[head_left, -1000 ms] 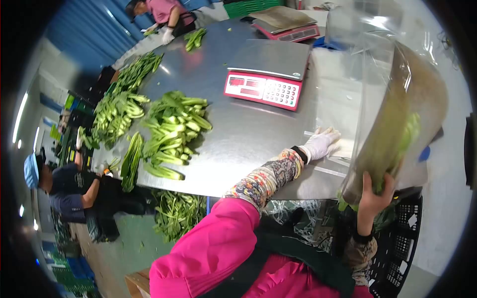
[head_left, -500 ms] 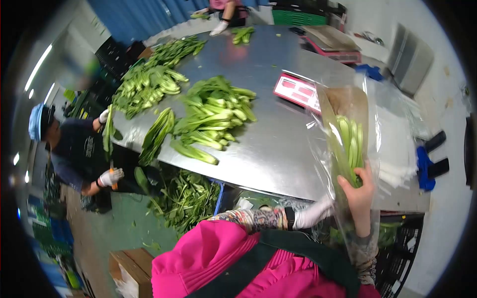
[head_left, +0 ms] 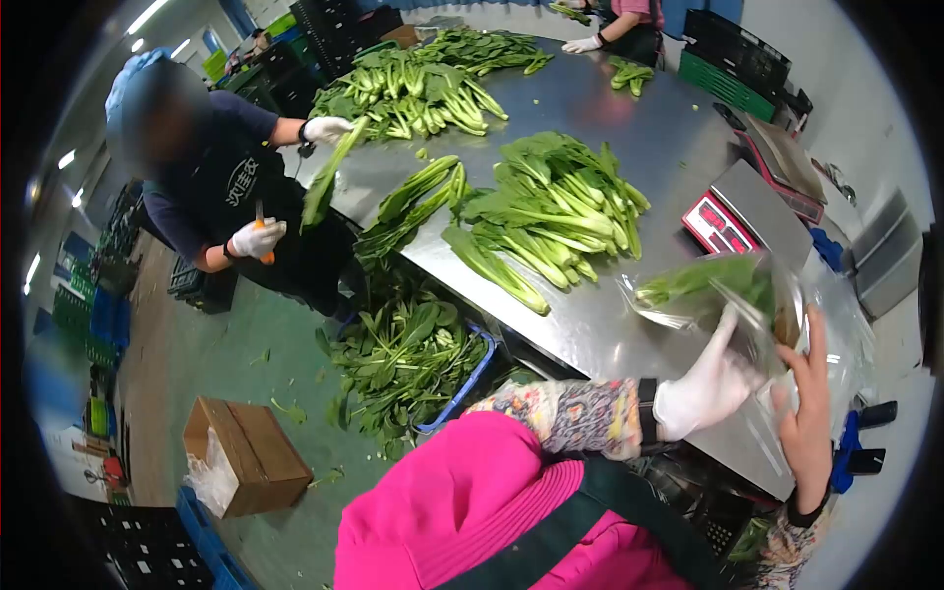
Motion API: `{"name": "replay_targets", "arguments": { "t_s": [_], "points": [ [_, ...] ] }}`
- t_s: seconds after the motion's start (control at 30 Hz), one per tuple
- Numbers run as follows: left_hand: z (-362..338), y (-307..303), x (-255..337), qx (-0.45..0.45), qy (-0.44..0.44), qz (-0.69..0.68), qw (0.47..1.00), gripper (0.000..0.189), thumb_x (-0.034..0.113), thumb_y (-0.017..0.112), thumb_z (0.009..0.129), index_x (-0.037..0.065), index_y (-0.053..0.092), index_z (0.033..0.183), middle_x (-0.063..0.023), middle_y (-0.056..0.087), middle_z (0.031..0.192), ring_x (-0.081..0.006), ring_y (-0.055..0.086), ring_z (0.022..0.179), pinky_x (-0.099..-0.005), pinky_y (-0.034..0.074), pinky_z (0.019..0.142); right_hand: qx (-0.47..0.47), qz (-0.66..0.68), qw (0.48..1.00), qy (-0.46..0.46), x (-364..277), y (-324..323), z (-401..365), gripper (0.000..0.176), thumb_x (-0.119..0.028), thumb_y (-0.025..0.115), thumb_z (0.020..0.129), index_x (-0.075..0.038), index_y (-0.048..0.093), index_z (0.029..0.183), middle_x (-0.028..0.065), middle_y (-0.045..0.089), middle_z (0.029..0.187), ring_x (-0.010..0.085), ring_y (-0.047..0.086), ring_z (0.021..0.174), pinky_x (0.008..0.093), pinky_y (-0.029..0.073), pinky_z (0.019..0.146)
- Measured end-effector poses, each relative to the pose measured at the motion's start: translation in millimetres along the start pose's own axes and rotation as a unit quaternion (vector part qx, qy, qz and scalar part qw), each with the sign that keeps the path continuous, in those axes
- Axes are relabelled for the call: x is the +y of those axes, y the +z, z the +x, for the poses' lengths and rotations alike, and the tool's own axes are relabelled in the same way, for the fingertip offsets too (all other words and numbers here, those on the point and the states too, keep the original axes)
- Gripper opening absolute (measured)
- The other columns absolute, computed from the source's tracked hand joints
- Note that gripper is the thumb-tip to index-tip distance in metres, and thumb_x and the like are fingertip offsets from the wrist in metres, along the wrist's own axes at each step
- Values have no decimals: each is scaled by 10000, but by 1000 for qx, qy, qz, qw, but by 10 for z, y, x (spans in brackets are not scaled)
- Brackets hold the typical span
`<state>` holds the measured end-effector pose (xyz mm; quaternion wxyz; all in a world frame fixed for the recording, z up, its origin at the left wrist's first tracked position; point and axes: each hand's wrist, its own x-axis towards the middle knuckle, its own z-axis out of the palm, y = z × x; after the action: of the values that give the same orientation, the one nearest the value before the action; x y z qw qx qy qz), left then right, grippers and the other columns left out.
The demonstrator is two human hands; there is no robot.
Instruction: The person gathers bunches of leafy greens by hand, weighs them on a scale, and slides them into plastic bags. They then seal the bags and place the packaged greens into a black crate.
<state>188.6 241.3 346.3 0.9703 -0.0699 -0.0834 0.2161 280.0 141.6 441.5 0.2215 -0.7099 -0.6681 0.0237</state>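
A clear plastic bag with green leafy stalks [head_left: 713,280] inside lies near the table's right front edge, beside the scale. My left hand [head_left: 703,388], in a white glove, reaches onto the bag's near side with its index finger stretched out; it is slightly blurred. My bare right hand [head_left: 808,393] is at the bag's right end, fingers extended and apart, with loose film around the thumb. Whether either hand pinches the film is hard to see. To the left lies a big pile of leafy greens [head_left: 551,211].
A red-and-white scale [head_left: 720,224] stands behind the bag. More greens [head_left: 413,88] cover the far left. A blue crate [head_left: 462,388] of leaves sits below the table edge. At left, a co-worker [head_left: 241,187] holds a stalk and an orange-handled tool; another person [head_left: 629,29] works at the back.
The bag of greens has gone from upright in my right hand to lying on its side. My left hand has moved up onto it, and my right hand's fingers have spread. The view has shifted left.
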Motion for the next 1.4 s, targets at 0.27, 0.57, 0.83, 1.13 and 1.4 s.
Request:
{"name": "replay_targets", "arguments": {
  "t_s": [0.27,0.57,0.83,1.13,1.4],
  "points": [
    [56,773,368,-21,-146,136,980,706,646,287,904,63,439,1271,-94,549,1212,-229,491,1149,-435,347,1004,37,-20,999,-18,-162,-552,619,477,-109,530,832,-54,469,1302,100,380,1436,210,407,1276,310,432,892],
    [-388,-267,1238,-7,302,810,502,995,190,807,642,-25,212,1411,-186,310,1404,-262,331,1289,-399,263,1080,95,1,995,-21,69,-319,798,401,-157,676,755,-45,546,1117,96,564,1075,235,542,935,325,456,722],
    [360,-109,1106,-71,172,735,652,1241,181,813,620,71,-100,1453,-229,158,1487,-311,283,1346,-372,301,1071,121,58,991,-2,-10,-1132,1054,201,-91,707,751,-40,676,943,23,649,898,100,539,775,258,436,703],
    [745,-328,1075,-133,139,749,634,1210,204,798,638,76,-80,1460,-242,267,1447,-324,358,1311,-353,344,1045,-30,-77,995,61,147,-692,872,289,-85,674,755,24,609,1014,149,668,878,234,651,853,331,493,714],
    [765,-156,1071,-114,120,784,599,1037,106,727,709,77,17,1465,-223,381,1380,-308,410,1273,-347,363,1030,267,-66,955,111,93,-1985,751,233,-69,575,861,8,609,1079,163,635,1055,224,609,911,308,488,747]
  ]
}}
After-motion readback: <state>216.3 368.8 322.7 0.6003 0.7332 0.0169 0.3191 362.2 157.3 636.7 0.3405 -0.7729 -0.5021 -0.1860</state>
